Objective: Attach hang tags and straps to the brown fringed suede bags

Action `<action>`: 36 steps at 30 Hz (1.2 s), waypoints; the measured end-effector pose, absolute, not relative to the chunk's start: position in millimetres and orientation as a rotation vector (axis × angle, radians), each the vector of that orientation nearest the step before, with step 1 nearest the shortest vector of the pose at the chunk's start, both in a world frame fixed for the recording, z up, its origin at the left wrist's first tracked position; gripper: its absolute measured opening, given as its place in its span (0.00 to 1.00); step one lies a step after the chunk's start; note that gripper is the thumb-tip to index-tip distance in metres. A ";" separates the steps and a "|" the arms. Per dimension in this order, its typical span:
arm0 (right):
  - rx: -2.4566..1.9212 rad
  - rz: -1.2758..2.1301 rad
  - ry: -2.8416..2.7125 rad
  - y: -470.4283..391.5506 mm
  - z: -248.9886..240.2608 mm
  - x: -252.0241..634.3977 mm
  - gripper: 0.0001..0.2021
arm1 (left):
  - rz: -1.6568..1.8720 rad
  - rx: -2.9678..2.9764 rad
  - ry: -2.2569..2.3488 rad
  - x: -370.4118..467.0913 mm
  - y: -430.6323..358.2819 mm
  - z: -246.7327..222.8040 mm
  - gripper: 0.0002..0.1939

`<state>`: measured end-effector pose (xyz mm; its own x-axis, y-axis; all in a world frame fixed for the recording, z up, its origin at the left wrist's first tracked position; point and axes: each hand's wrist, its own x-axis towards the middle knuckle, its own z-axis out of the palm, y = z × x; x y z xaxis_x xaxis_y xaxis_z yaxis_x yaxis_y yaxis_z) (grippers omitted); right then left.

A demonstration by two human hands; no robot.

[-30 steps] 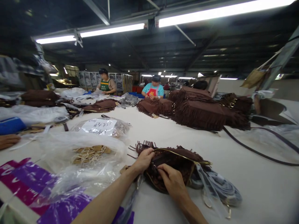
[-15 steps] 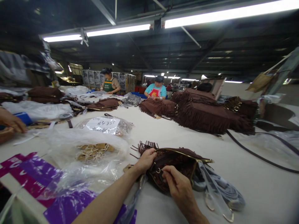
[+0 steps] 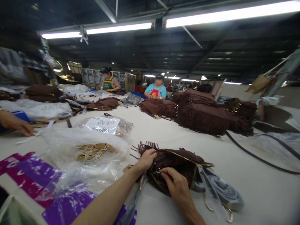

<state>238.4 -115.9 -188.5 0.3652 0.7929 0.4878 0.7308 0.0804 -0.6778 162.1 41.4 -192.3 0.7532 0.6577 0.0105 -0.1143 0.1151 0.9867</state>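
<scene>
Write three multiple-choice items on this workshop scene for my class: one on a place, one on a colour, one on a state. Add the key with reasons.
1. Where does the clear bag of tan tags lie?
A. left of the held bag
B. on the fringed pile
C. right of the held bag

2. What colour is the fringed bag in the hands?
A. blue
B. brown
C. white

3. How is that bag's top?
A. taped shut
C. wrapped in plastic
B. open

Key: 1 A, the tag bag lies left of the bag. 2 B, its fringe is brown. 3 B, the left hand and right hand grip its open gold-edged mouth.
</scene>
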 end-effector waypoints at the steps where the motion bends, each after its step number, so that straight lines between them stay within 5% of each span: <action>1: -1.660 0.091 -1.346 -115.0 -187.7 237.1 0.10 | 0.601 1.343 0.497 162.2 41.5 -192.2 0.08; 26: -1.527 0.127 -1.383 -105.6 -194.4 229.0 0.10 | 0.638 1.367 0.512 164.0 39.0 -191.8 0.05; 32: -1.510 0.321 -1.153 -103.7 -200.5 233.0 0.16 | 0.787 1.547 0.316 149.7 33.5 -170.9 0.24; 36: -1.458 0.446 -1.073 -101.0 -205.4 236.4 0.18 | 0.723 1.720 0.043 135.2 32.6 -157.2 0.15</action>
<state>236.4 -101.0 -205.4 0.4994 0.8091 0.3099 0.3515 0.1377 -0.9260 135.2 32.6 -157.2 0.8053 0.3983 0.4391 -0.3434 -0.2903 0.8932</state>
